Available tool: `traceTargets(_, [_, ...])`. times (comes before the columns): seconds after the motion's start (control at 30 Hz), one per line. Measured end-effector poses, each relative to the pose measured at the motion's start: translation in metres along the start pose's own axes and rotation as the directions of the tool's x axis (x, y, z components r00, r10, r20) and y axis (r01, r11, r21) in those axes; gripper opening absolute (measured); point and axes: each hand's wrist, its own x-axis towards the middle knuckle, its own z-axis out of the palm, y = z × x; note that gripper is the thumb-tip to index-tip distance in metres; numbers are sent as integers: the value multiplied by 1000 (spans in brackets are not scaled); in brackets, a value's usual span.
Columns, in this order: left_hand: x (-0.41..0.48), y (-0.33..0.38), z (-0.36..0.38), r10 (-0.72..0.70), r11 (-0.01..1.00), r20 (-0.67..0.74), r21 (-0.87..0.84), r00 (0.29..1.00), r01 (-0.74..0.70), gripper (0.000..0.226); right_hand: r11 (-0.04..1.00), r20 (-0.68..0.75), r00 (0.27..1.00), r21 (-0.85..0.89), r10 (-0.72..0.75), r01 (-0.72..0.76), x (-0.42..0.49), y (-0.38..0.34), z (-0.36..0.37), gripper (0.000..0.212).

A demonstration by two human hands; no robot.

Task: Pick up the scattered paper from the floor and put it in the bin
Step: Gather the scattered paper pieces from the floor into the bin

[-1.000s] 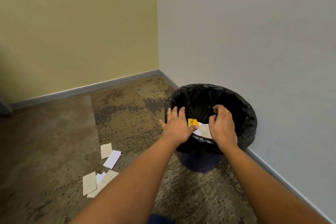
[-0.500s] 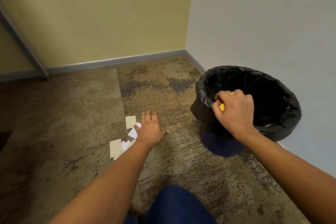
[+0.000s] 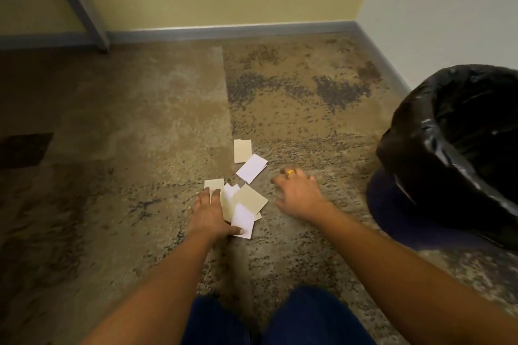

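Observation:
Several small cream and white paper slips (image 3: 243,206) lie in a loose pile on the carpet. My left hand (image 3: 210,216) rests on the pile's left side, fingers flat on the slips and thumb on a white slip. Two more slips, a cream one (image 3: 242,150) and a white one (image 3: 251,168), lie just beyond the pile. My right hand (image 3: 298,194) hovers right of the pile with spread, slightly bent fingers, holding nothing. The bin (image 3: 414,148), lined with a black bag, stands at the right edge.
Brown mottled carpet (image 3: 140,120) covers the floor. A yellow wall with grey skirting (image 3: 224,29) runs across the back, and a pale wall meets it at the right. A grey slanted post (image 3: 75,0) stands at the back left. My blue-trousered knees (image 3: 280,316) show at the bottom.
Both hands left the bin and came down to the floor. The left hand now lies on the paper pile; the right hand no longer holds the yellow paper. The view swung left and down.

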Motion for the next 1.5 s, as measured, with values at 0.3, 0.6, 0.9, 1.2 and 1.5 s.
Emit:
traceTargets(0.3, [34,-12,28,7,996,25,91,1000,-9,132,995,24,997,73,-74,72,103,-29,17,56])
traceTargets(0.6, [55,-22,17,52,986,35,157,998,-57,137,994,227,968,31,-110,105,167,-42,28,64])
traceTargets(0.9, [62,-19,-12,109,964,20,244,994,-110,120,974,184,962,141,-202,178,97,-27,55,87])
traceTargets(1.2, [56,-17,-15,53,953,39,296,998,-62,105,982,213,959,78,-185,172,60,-43,64,99])
traceTargets(1.5, [49,-4,-15,70,959,95,269,993,-93,76,986,194,968,-14,-159,165,52,-60,55,93])
